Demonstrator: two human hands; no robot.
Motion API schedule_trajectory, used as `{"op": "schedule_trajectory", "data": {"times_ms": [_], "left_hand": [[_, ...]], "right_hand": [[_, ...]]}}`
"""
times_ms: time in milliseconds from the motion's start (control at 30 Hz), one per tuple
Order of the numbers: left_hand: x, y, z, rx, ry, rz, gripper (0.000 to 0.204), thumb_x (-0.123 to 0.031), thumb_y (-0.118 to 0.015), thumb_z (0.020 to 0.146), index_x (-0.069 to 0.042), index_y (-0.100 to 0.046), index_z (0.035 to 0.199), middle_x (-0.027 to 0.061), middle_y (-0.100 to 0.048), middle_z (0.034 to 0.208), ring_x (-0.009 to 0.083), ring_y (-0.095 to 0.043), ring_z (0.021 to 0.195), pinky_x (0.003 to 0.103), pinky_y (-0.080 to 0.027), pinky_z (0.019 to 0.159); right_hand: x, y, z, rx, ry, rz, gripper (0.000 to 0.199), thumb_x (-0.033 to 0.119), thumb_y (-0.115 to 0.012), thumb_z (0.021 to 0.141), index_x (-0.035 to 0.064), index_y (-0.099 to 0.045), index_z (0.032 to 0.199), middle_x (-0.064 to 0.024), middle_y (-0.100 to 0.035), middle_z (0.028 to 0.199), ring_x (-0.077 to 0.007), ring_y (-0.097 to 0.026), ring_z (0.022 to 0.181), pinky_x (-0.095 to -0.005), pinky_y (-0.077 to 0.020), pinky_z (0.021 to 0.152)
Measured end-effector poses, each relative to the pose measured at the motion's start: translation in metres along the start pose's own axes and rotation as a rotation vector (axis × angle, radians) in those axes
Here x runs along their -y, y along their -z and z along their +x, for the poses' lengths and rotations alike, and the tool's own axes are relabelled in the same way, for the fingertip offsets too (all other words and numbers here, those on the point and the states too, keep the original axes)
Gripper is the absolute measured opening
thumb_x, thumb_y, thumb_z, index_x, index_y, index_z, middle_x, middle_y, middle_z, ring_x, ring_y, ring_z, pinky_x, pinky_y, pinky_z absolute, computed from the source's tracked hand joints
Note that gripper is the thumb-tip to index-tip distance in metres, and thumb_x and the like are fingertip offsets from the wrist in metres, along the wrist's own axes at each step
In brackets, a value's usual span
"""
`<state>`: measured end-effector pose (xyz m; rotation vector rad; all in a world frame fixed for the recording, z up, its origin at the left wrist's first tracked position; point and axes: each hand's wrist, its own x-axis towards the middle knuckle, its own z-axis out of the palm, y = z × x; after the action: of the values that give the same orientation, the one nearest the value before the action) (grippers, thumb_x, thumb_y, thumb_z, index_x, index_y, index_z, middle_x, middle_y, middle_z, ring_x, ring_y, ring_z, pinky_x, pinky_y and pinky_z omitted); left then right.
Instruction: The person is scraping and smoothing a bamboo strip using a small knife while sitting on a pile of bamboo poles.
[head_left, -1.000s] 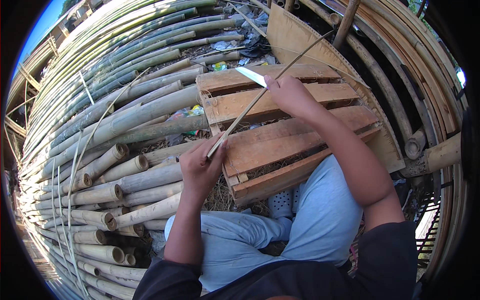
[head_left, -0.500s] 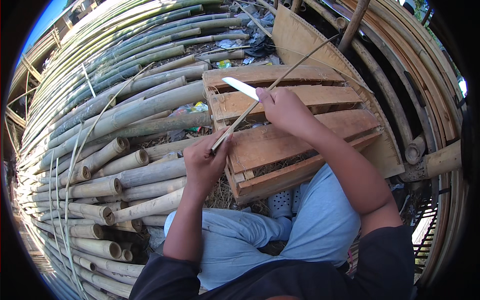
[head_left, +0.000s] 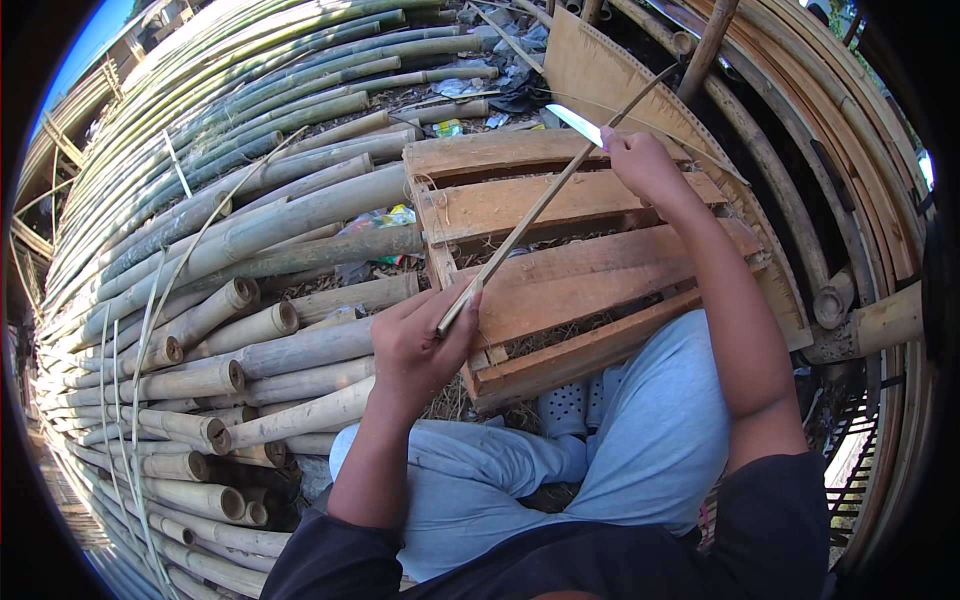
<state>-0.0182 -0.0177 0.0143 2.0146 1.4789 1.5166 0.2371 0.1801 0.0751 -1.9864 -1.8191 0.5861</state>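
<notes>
My left hand (head_left: 425, 340) is closed round the near end of a long, thin bamboo strip (head_left: 540, 207), which slants up and away to the right over a wooden crate (head_left: 590, 275). Farther along the strip, my right hand (head_left: 645, 165) grips a knife (head_left: 576, 124); its handle is mostly hidden in the fist. The bright blade points up and to the left, crossing the strip near my right thumb. The slatted crate lies in front of my knees, below both hands.
Many cut bamboo poles (head_left: 300, 245) lie stacked on the left, with thin pale strips (head_left: 135, 430) over them. Plastic litter (head_left: 470, 85) lies beyond the crate. A tan sheet (head_left: 610, 75) and long curved-looking boards (head_left: 800, 75) are at the right.
My right hand and the knife have slid up and to the right along the strip, away from my left hand. My left hand has shifted slightly right and down.
</notes>
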Motion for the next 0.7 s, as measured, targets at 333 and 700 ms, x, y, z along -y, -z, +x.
{"op": "schedule_trajectory", "data": {"times_ms": [333, 700], "left_hand": [[0.019, -0.003, -0.002, -0.09, 0.208, -0.049, 0.016, -0.012, -0.072, 0.092, 0.001, -0.075, 0.101, 0.0126, -0.068, 0.069, 0.0163, -0.064, 0.058, 0.028, -0.049, 0.058], [0.023, -0.001, 0.002, -0.064, 0.266, -0.077, 0.026, -0.021, -0.062, 0.102, 0.002, -0.074, 0.1, -0.0035, -0.054, 0.058, 0.0033, -0.049, 0.051, 0.022, -0.037, 0.049]], "right_hand": [[-0.005, -0.004, 0.001, 0.066, -0.018, 0.071, 0.054, 0.045, -0.045, 0.104, -0.0031, -0.07, 0.098, -0.0114, -0.063, 0.069, -0.0214, -0.061, 0.055, -0.0374, -0.0465, 0.05], [0.016, -0.028, -0.01, 0.114, 0.192, 0.088, 0.058, 0.044, -0.046, 0.104, -0.0036, -0.064, 0.078, -0.0211, -0.062, 0.066, -0.0343, -0.062, 0.061, -0.0458, -0.0491, 0.067]]}}
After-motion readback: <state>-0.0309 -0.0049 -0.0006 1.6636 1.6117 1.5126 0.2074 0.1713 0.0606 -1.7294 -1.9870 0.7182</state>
